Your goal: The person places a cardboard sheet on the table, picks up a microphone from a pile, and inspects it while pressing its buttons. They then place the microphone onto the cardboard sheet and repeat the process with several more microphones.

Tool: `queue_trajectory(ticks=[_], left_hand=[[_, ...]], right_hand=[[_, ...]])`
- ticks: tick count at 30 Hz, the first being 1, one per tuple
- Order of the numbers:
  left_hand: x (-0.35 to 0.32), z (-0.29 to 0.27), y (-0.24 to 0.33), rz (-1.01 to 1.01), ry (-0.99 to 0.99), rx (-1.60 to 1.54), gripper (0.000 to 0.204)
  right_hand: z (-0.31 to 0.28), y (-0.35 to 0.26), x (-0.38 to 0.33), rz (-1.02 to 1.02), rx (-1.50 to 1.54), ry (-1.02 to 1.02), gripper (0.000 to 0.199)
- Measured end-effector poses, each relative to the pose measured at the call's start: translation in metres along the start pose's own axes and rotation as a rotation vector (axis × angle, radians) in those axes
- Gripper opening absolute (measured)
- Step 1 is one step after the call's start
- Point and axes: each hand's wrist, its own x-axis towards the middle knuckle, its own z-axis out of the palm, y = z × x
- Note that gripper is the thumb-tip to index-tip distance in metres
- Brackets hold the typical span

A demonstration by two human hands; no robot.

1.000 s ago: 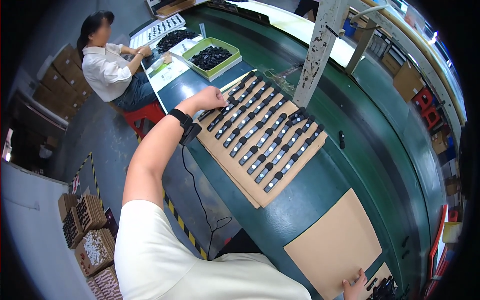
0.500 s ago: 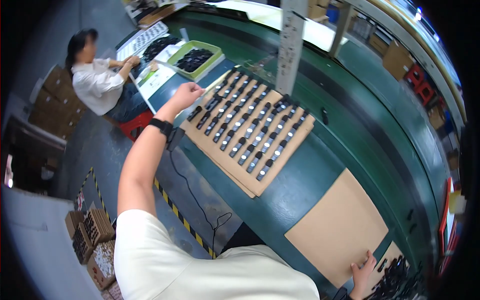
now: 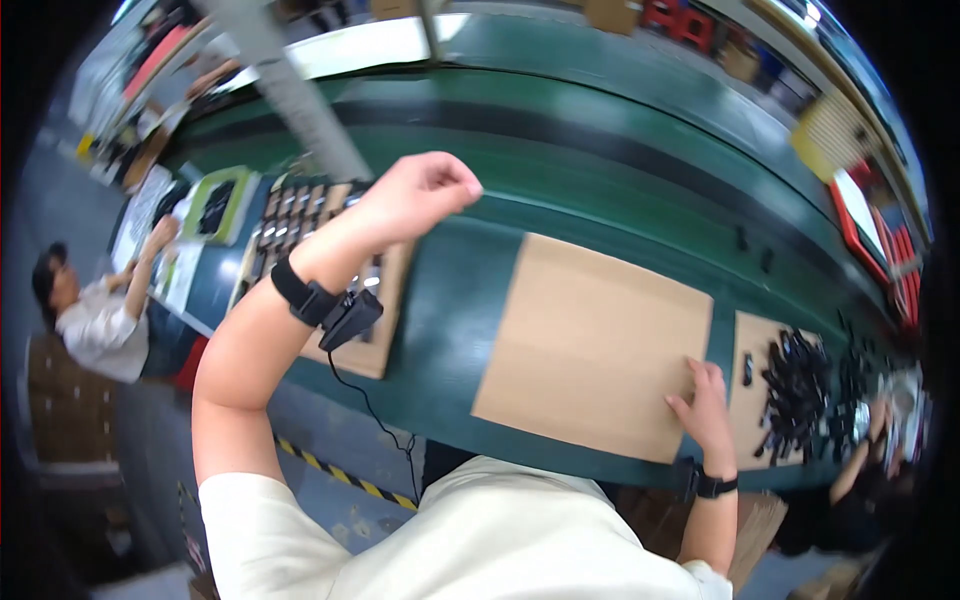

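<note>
My left hand (image 3: 428,192) is raised over the green table, its fingers curled in toward the thumb with nothing visible in them. Beneath and beside that forearm lies a cardboard sheet (image 3: 385,335) bearing rows of small black-and-silver pieces (image 3: 292,205), partly hidden by the arm. A bare brown cardboard sheet (image 3: 595,345) lies in front of me. On its right edge rests my right hand (image 3: 708,408), thumb and fingers apart. Just right of that hand, another cardboard sheet (image 3: 742,425) carries a heap of black pieces (image 3: 797,385).
A green-rimmed bin (image 3: 222,205) of black parts stands at the far left, near a seated person (image 3: 100,315). Another person's arm (image 3: 858,465) reaches in at the right. A pale post (image 3: 300,110) rises behind the table. A cable (image 3: 375,405) hangs from my left wrist.
My view has swung right. My left hand has left the corner of the piece-covered sheet and come rightward, above the table. My right hand stays at the bare sheet's edge.
</note>
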Motion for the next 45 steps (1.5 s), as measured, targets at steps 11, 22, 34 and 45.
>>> queue_trajectory(ticks=[11,22,34,45], left_hand=[[0.174,0.061,-0.115,-0.446,0.473,1.053,0.039],[0.203,0.042,-0.116,-0.971,0.584,0.757,0.049],[0.188,0.021,-0.158,-0.879,0.95,0.665,0.036],[0.195,0.102,-0.115,-0.269,0.907,0.335,0.019]], right_hand=[[-0.066,0.089,0.093,-0.013,0.068,0.347,0.049],[-0.053,0.192,0.291,0.313,-0.139,0.127,0.037],[-0.025,0.113,0.311,0.029,0.077,-0.032,0.022],[-0.08,0.105,0.1,0.176,-0.294,0.071,0.022]])
